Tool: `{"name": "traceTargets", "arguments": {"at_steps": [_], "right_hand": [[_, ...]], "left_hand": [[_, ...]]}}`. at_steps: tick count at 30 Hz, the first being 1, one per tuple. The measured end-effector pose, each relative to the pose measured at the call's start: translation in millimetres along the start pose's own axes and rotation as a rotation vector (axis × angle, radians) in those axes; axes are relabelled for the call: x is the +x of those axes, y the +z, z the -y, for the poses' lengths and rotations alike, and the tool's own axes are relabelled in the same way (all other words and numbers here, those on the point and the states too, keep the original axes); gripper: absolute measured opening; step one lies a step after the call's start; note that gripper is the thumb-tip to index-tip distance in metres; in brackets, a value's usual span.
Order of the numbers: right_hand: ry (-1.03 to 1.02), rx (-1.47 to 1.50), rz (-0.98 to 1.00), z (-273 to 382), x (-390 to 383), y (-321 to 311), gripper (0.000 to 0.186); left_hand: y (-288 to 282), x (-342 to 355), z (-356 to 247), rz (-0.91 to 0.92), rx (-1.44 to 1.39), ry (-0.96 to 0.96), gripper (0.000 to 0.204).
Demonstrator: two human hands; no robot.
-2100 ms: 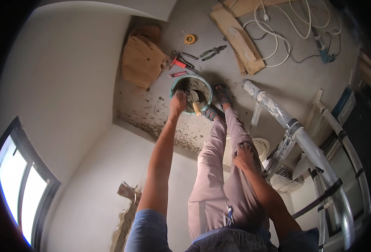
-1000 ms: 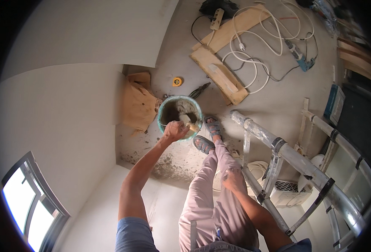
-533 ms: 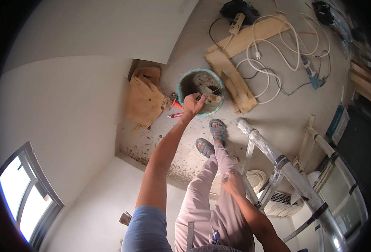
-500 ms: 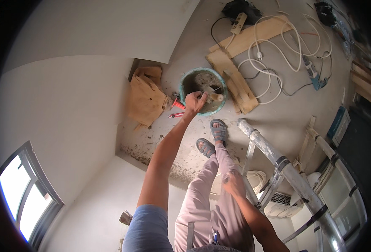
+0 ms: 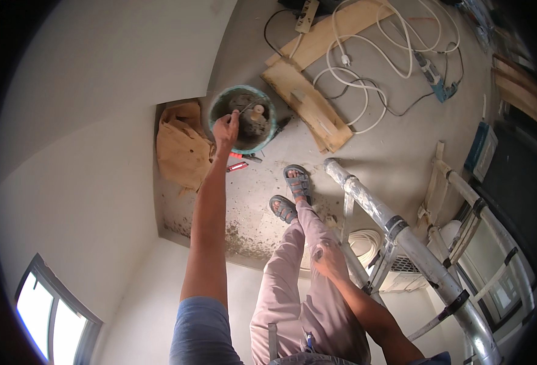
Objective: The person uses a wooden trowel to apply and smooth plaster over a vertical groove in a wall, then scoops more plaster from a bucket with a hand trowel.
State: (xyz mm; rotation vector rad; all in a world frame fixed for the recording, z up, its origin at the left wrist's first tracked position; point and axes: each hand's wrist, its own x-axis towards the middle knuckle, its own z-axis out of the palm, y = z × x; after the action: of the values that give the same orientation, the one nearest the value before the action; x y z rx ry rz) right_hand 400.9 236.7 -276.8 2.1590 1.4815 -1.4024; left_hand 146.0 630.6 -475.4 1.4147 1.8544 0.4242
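A round green-rimmed bucket (image 5: 210, 108) with grey mortar inside stands on the floor ahead of me. My left hand (image 5: 226, 129) is closed over its near left side. A thin line like a wire handle runs from the fingers across the bucket, though the grip itself is partly hidden. A tool's pale wooden handle (image 5: 257, 112) sticks up from the mortar. My right hand (image 5: 330, 260) rests on my right leg near the knee, holding nothing I can see. Just below the bucket, a red cutter-like tool (image 5: 237, 166) lies by another red-handled tool (image 5: 236, 156).
Wooden planks (image 5: 308, 100), looped white cable (image 5: 366, 91), a power strip (image 5: 305, 16) and a blue-grey power tool (image 5: 436, 79) lie to the right. A crumpled brown paper sack (image 5: 183, 146) lies left of the bucket by the wall. A metal ladder (image 5: 372, 198) stands close at my right.
My left hand and the bucket have shifted left together, opening a gap between bucket and planks where a dark object now shows. The whole view has shifted too. My right hand stays on my leg.
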Motion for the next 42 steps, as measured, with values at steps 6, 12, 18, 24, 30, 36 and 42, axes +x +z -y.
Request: {"name": "traceTargets", "arguments": {"at_steps": [6, 12, 18, 24, 30, 36, 42], "right_hand": [[-0.031, 0.057, -0.054, 0, 5, -3, 0.038], [-0.001, -0.012, 0.035, 4, 12, -6, 0.042], [-0.021, -0.02, 0.115, 7, 18, -13, 0.048], [-0.079, -0.046, 0.161, -1, 25, -6, 0.035], [0.021, -0.02, 0.283, -15, 41, 7, 0.035], [0.048, -0.032, 0.236, -52, 94, 53, 0.03], [0.133, -0.125, 0.281, -75, 233, 83, 0.038]], "left_hand": [[-32, 13, 16, 0.015, 0.121, -0.016, 0.051], [-34, -6, 36, 0.091, 0.19, 0.064, 0.031], [-5, -131, 32, -0.07, 0.125, 0.329, 0.06], [37, -374, 69, 0.438, 0.099, -0.117, 0.059], [34, -529, 90, 0.986, 0.354, -0.079, 0.056], [-60, -504, -21, 0.978, 0.206, -0.281, 0.056], [-83, -522, -34, 0.95, 0.255, -0.412, 0.07]]}}
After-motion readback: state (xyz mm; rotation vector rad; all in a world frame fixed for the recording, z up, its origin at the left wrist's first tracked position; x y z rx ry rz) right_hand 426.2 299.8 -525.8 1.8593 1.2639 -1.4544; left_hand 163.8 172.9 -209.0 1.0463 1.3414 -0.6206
